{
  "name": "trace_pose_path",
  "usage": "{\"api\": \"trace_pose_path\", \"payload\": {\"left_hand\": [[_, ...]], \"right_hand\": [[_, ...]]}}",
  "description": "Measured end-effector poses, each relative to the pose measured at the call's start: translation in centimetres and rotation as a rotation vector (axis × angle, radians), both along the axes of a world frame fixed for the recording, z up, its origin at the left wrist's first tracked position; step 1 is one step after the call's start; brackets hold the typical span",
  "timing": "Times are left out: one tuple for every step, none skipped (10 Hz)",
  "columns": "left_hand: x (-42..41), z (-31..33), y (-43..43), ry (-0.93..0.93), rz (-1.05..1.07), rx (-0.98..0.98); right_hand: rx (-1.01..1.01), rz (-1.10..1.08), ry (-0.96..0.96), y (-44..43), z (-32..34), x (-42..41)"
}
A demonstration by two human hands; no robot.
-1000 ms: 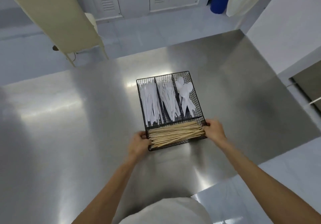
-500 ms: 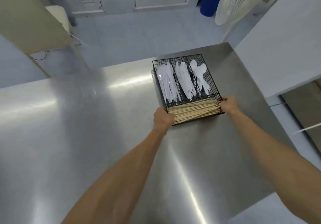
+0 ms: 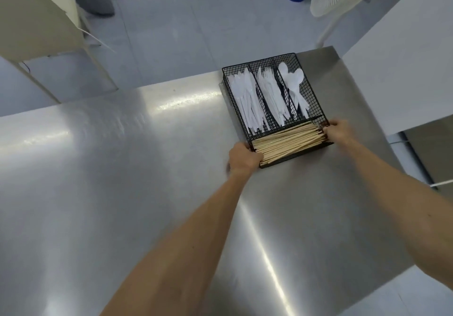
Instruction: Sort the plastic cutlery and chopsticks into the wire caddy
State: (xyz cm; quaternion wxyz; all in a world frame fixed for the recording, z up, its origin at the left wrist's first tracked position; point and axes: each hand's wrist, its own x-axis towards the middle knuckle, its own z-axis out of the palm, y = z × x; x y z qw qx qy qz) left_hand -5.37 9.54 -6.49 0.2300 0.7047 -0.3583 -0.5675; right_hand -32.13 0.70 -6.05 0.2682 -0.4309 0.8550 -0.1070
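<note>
Slid farther away, black wire caddy holds white cutlery, tan chopsticks.

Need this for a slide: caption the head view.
Left hand and right hand grip the filled wire caddy on a steel table.

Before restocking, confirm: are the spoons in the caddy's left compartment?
No, the spoons lie in the caddy's right compartment; knives fill the left.
</note>
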Motion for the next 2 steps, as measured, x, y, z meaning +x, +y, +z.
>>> {"api": "trace_pose_path", "payload": {"left_hand": [[2.3,0.0,0.2,-0.202,-0.251,-0.185],[5.7,1.0,-0.6,-0.436,-0.446,-0.327]], "right_hand": [[0.035,0.078,0.008,-0.2,1.4,0.7],[-0.015,0.266,0.042,-0.3,3.8,2.5]]}}
